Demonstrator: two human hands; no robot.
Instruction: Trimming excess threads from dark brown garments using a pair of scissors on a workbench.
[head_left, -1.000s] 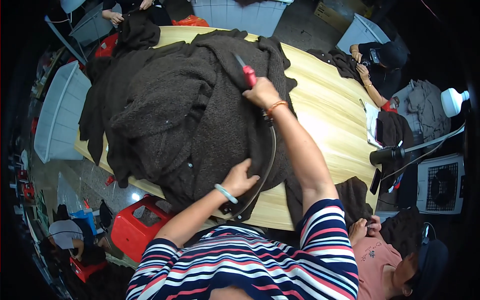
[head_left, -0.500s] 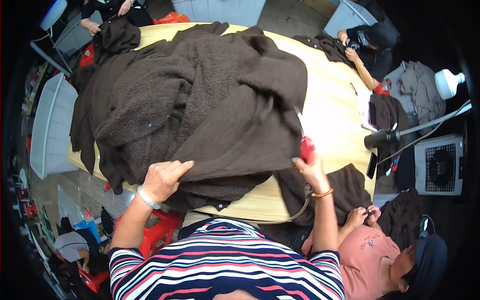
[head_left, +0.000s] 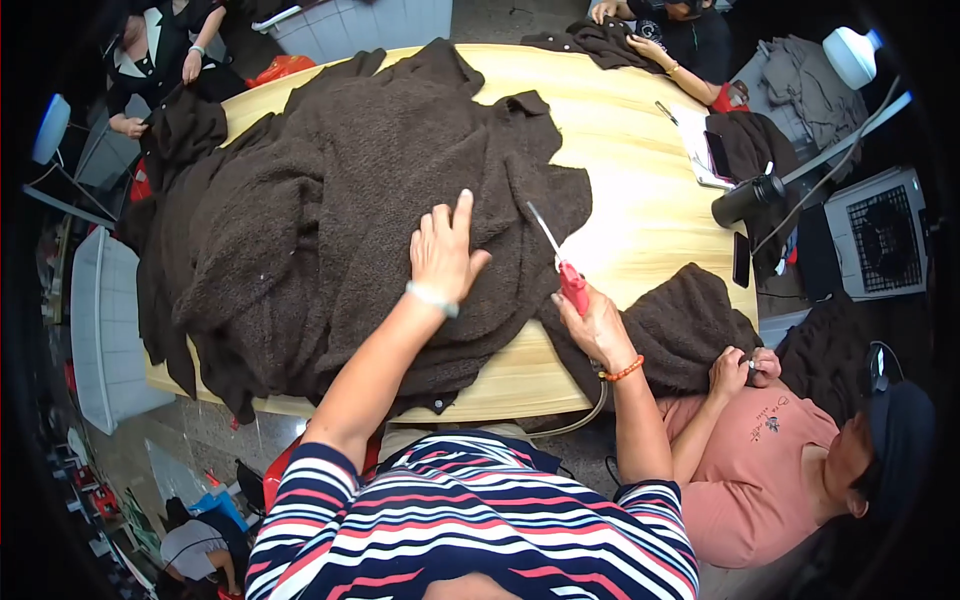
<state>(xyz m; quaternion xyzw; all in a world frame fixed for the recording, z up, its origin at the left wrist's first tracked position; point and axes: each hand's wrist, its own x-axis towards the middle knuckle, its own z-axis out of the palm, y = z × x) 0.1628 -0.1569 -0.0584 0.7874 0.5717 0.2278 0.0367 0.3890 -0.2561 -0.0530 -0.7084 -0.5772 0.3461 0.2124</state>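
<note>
Now, against the frame half a second back: left hand [head_left: 445, 250] has gone from the near table edge up onto the middle of the brown coat [head_left: 340, 210]; it lies flat, fingers spread, palm down on the cloth, gripping nothing. Right hand [head_left: 598, 325] sat at the table edge before; it is now raised just right of the coat's hem, closed round the red handle of a tool [head_left: 562, 265] whose thin pale tip points to 11 o'clock. The coat, bunched before, lies spread wider.

Coat: one large dark brown fleecy piece covering the left and middle of the table [head_left: 640, 170]; left sleeves hang over the edge at 8 o'clock.

Hard to make out: whether the heap is one garment or several layered; what kind of tool it is, as the hand covers most of the handle; a tube or cord [head_left: 590, 415] runs down from the wrist below the table edge, its end hidden.

Count, left to right: one white crate [head_left: 100, 330] at 9 o'clock; one table; one person's hands [head_left: 195, 65] at 11 o'clock with dark cloth; one orange bead bracelet [head_left: 624, 370]; one person at 1 o'clock, cut off; one black flask [head_left: 748, 198]; one seated person in pink [head_left: 760, 470] at 4 o'clock holding a second brown piece [head_left: 680, 325]; one white fan [head_left: 880, 235] at 3 o'clock.
</note>
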